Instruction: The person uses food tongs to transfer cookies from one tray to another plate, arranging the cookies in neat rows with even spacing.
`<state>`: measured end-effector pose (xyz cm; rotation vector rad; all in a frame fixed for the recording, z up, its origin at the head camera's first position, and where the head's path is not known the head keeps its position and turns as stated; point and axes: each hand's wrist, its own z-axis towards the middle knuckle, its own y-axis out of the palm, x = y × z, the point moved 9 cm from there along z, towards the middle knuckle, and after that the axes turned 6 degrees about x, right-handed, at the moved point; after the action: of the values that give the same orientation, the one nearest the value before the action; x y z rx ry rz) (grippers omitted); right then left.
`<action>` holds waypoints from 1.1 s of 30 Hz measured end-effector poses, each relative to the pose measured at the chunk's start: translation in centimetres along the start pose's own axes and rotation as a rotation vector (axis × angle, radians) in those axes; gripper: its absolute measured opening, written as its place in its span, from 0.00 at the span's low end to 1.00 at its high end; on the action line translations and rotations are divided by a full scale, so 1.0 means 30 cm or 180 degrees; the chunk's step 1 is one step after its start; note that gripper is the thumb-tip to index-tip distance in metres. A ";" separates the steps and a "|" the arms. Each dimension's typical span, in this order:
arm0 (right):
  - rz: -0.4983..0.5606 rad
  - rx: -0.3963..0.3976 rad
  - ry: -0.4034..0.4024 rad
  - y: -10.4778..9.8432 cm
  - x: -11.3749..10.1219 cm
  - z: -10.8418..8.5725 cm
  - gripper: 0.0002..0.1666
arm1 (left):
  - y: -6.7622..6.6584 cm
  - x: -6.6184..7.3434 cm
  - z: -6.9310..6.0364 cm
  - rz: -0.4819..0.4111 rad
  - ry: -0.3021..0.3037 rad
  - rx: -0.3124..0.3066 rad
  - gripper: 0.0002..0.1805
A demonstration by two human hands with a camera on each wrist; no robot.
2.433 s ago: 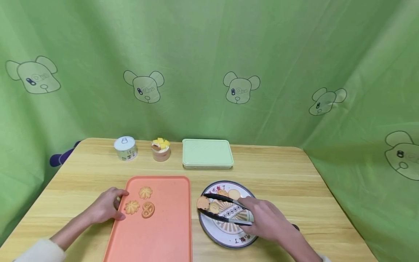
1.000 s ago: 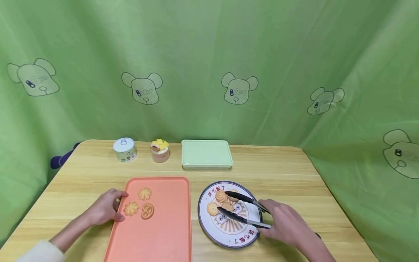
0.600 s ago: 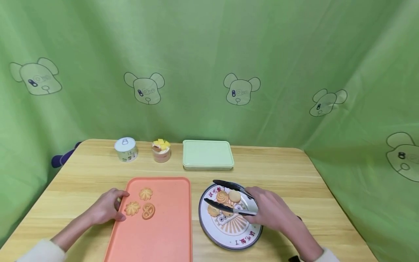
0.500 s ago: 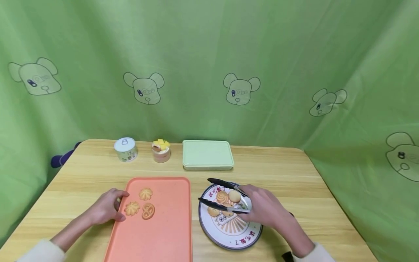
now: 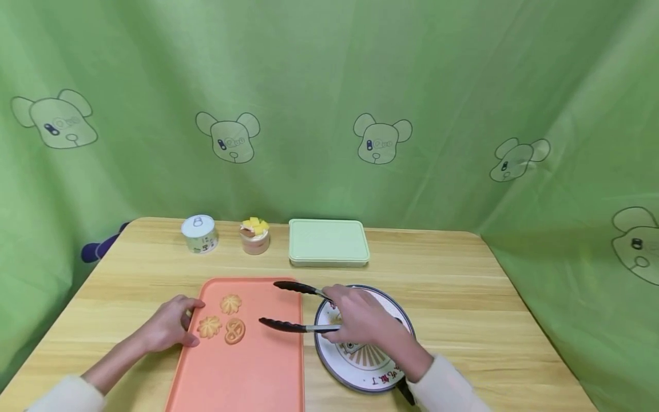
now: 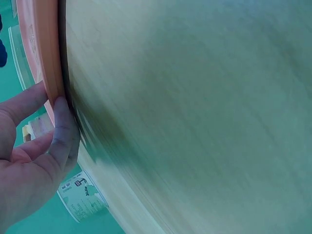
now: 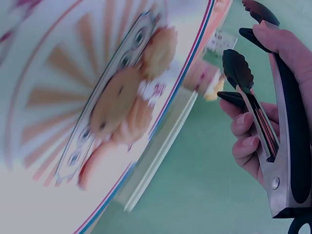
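My left hand (image 5: 166, 326) pinches the left rim of the coral tray (image 5: 247, 377); the left wrist view shows thumb and fingers on either side of that rim. Two flower-shaped cookies (image 5: 209, 327) and a pretzel-shaped cookie (image 5: 235, 331) lie at the tray's upper left. In my right hand (image 5: 360, 317) are black-tipped tongs (image 5: 285, 326), spread wide with nothing between the tips, which reach over the tray's right side. Under that hand is a patterned plate (image 5: 334, 366). Several cookies (image 7: 114, 100) on it show in the right wrist view; in the head view my hand hides them.
Along the table's back stand a white-lidded can (image 5: 199, 234), a dessert cup with yellow fruit-like cubes (image 5: 254, 236) and a pale green lidded box (image 5: 328, 242). A green curtain (image 5: 309, 86) hangs close behind the wooden table (image 5: 479, 320).
The tongs have gone left from the plate to the tray's right side. At first a round cookie lay between their tips at the plate's left edge; later they spread. My left hand stayed put.
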<state>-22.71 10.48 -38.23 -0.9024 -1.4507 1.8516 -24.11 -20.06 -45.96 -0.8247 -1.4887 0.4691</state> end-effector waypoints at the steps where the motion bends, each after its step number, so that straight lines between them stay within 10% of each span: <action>1: -0.0009 -0.0002 -0.0038 0.006 -0.014 0.010 0.45 | 0.001 0.000 0.000 -0.0001 0.0001 0.0000 0.42; 33: -0.0417 -0.0464 -0.0463 0.136 -0.235 0.092 0.31 | 0.000 0.002 0.001 0.0002 0.0073 0.0024 0.41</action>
<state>-21.08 2.41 -40.76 -0.7334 -1.7102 1.7634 -24.14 -20.00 -45.93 -0.8222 -1.4648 0.4642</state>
